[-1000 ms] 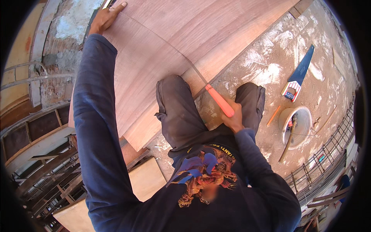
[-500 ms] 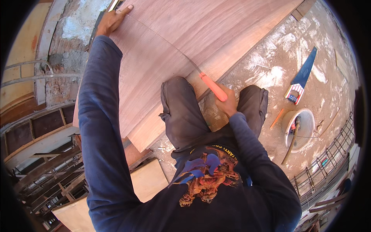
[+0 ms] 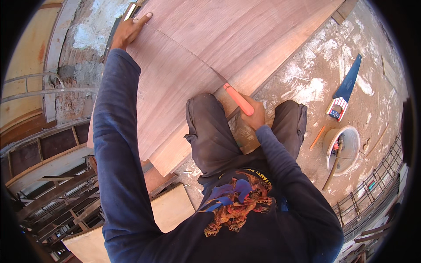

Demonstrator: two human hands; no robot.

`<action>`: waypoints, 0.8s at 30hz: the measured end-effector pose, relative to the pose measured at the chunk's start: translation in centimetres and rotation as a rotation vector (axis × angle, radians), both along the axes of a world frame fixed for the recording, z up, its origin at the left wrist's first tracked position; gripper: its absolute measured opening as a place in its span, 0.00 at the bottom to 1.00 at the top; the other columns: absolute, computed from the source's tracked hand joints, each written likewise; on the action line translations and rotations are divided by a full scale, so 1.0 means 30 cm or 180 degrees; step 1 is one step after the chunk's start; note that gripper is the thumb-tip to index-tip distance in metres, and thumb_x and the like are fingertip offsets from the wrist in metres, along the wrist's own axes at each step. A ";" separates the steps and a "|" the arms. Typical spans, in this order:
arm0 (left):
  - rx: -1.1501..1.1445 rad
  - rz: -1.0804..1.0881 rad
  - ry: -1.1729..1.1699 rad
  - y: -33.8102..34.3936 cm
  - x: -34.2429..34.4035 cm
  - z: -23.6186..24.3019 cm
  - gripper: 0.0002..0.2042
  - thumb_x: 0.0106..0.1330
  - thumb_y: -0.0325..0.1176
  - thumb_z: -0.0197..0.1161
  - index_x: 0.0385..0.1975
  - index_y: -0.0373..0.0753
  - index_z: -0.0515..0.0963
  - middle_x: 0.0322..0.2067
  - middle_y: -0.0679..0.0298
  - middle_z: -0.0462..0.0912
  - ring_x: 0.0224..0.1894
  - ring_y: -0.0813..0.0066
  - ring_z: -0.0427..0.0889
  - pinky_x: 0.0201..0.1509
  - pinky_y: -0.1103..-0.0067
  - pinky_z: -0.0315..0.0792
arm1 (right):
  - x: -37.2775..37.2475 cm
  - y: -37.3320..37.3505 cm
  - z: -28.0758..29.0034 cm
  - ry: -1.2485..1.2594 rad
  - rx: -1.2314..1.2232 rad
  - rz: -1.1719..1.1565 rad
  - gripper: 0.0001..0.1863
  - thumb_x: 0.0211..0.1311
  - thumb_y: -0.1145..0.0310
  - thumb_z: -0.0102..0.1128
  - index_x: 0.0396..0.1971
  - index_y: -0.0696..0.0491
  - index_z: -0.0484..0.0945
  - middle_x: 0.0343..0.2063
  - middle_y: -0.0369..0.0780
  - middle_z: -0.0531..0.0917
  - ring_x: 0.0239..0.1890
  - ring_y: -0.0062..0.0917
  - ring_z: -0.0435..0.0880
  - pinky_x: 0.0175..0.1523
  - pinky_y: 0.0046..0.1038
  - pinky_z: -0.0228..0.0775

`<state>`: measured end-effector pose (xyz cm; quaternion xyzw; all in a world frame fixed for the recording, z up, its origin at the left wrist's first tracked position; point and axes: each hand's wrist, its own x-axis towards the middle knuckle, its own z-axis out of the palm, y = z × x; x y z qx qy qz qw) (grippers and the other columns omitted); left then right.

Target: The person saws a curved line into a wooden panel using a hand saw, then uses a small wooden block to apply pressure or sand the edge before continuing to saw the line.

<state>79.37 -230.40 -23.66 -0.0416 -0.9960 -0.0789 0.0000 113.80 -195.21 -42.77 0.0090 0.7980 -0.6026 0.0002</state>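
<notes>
A reddish-brown plywood sheet [image 3: 175, 74] lies in front of me, with a thin dark line running across it. My right hand [image 3: 255, 117] is closed round the orange handle of a narrow-bladed handsaw [image 3: 238, 99]. The dark blade meets the sheet at the near end of that line, and its tip is hard to make out. Up at the far left edge, my left hand [image 3: 128, 31] grips the sheet, thumb flat on top; its other fingers are mostly hidden. One knee [image 3: 206, 109] is at the sheet's near edge.
On the dusty floor to the right lie a blue-bladed handsaw [image 3: 348, 81] and an orange stick [image 3: 316, 137]. A white bucket [image 3: 351, 149] with tools stands beside them, near a metal mesh [image 3: 368, 193]. A pale board [image 3: 173, 208] and stacked timber [image 3: 57, 197] lie at the lower left.
The orange-handled saw has shifted slightly left and toward the sheet, along with my right hand. My left hand keeps its place at the sheet's edge. The whole view has tilted a little.
</notes>
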 end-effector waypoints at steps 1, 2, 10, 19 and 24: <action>-0.0095 -0.0043 0.0127 0.006 0.018 0.010 0.45 0.56 0.75 0.54 0.45 0.29 0.84 0.45 0.38 0.83 0.50 0.46 0.83 0.58 0.64 0.71 | -0.053 -0.032 -0.049 0.0084 0.0002 -0.0077 0.26 0.50 0.75 0.61 0.54 0.51 0.80 0.35 0.52 0.84 0.36 0.44 0.86 0.39 0.36 0.76; -0.0067 -0.0053 0.0068 0.012 0.022 0.026 0.45 0.56 0.75 0.54 0.45 0.29 0.84 0.45 0.38 0.83 0.50 0.46 0.83 0.58 0.64 0.71 | -0.066 -0.049 -0.086 0.0053 -0.0022 -0.0031 0.26 0.50 0.74 0.60 0.54 0.51 0.80 0.36 0.52 0.84 0.36 0.44 0.86 0.39 0.35 0.76; 0.0192 0.0176 -0.0494 0.038 0.013 0.029 0.43 0.59 0.71 0.55 0.55 0.31 0.79 0.50 0.44 0.82 0.55 0.50 0.79 0.64 0.68 0.65 | 0.401 0.264 0.267 -0.0584 0.0046 0.0077 0.27 0.50 0.86 0.52 0.53 0.59 0.80 0.46 0.49 0.86 0.51 0.33 0.86 0.57 0.29 0.74; -0.0070 0.0141 -0.0259 0.011 0.030 0.027 0.41 0.60 0.69 0.56 0.54 0.31 0.79 0.51 0.43 0.82 0.57 0.51 0.78 0.65 0.68 0.65 | 0.095 0.012 -0.116 0.0219 -0.0046 -0.0094 0.24 0.51 0.80 0.58 0.52 0.55 0.81 0.37 0.52 0.85 0.40 0.41 0.87 0.43 0.30 0.77; -0.0094 -0.0028 -0.0186 0.017 -0.015 -0.014 0.46 0.57 0.75 0.51 0.48 0.29 0.83 0.48 0.39 0.82 0.53 0.45 0.81 0.63 0.66 0.68 | 0.470 0.287 0.184 -0.0312 0.0203 0.0093 0.25 0.52 0.84 0.57 0.52 0.57 0.80 0.42 0.48 0.86 0.44 0.38 0.88 0.47 0.28 0.78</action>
